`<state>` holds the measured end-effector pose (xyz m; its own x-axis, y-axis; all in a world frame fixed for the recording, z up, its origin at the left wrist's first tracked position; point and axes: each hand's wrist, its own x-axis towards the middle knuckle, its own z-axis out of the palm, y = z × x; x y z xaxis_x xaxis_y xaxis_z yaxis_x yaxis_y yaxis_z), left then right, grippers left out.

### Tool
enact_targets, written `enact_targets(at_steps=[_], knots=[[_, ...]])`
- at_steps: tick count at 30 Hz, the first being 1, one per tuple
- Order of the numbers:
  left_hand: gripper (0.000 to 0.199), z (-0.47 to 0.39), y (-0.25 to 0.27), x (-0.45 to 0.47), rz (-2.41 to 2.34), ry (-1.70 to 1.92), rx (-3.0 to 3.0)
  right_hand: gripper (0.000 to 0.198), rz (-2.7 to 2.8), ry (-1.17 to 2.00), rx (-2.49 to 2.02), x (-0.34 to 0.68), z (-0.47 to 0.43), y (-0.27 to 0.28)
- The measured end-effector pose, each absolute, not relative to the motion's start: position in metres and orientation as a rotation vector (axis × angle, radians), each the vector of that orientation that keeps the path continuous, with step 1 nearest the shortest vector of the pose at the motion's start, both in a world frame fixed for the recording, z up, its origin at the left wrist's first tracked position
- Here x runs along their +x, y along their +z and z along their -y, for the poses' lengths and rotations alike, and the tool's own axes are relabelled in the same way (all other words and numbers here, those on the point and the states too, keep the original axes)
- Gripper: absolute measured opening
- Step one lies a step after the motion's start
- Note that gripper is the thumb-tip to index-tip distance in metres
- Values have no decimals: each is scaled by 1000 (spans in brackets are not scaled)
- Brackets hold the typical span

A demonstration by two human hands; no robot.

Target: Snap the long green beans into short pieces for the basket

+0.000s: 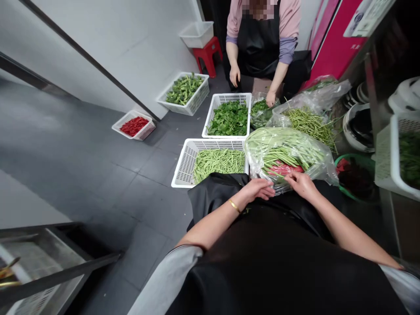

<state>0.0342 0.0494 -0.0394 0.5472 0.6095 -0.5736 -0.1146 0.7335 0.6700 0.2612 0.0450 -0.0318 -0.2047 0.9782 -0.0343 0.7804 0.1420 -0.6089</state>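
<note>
Bean preparation, judged part-way along. Done, by appearance: a broad layer of short bean pieces [218, 162] in the white basket [182, 168], centre of the frame. Remaining, by appearance: a thick bunch of long beans [278, 153] in a clear bag [323, 162], right of centre, with a red patch [285, 169] showing beneath; farther back, toward the upper right, a second heap of long beans [305, 127], seemingly also whole. Upper centre: a co-worker [259, 48], one hand lowered to leafy greens [259, 107].

Pose: forearms converging from lower left and lower right of the frame, above a black apron [272, 258]. Right hand [302, 185]: at the near side of the clear bag, thumb and forefinger apparently pinching the end of a single bean [277, 174]. Left hand [257, 189]: opposite and slightly lower, with a gold bangle [234, 205] at the wrist, pointing rightward, fingers loosely bent and close together; whether gripping anything, impossible to tell. Between the hands: a narrow gap, backed by crumpled plastic.
</note>
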Motion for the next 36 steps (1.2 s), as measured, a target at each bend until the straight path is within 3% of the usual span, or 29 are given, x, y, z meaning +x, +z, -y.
enact_targets(at_steps=[7, 13, 15, 18, 22, 26, 33, 36], knots=[[32, -38, -36, 68, -799, 724, 557, 25, 2300, 625, -1614, 229, 28, -24], [39, -27, -8, 51, -845, 834, 920, 12, 2637, 1149, -1644, 231, 22, -24], [44, -28, 2, 38, -839, 805, 954, 9, 2454, 1247, -1527, 237, 7, -9], [47, -26, 11, 21, -784, 685, 996, 37, 1885, 1455, -1323, 234, -14, 16], [44, -17, 15, 11, -681, 576, 969, 33, 1448, 1648, -1093, 206, -24, 28], [43, -11, 11, 8, -652, 537, 829, 36, 1358, 1618, -1026, 185, -22, 17], [37, -8, 2, 4, -727, 487, 706, 35, 1570, 1357, -1312, 194, -10, 18], [39, -3, 8, 0, -693, 341, 736, 34, 1822, 998, -1381, 204, -5, 22]])
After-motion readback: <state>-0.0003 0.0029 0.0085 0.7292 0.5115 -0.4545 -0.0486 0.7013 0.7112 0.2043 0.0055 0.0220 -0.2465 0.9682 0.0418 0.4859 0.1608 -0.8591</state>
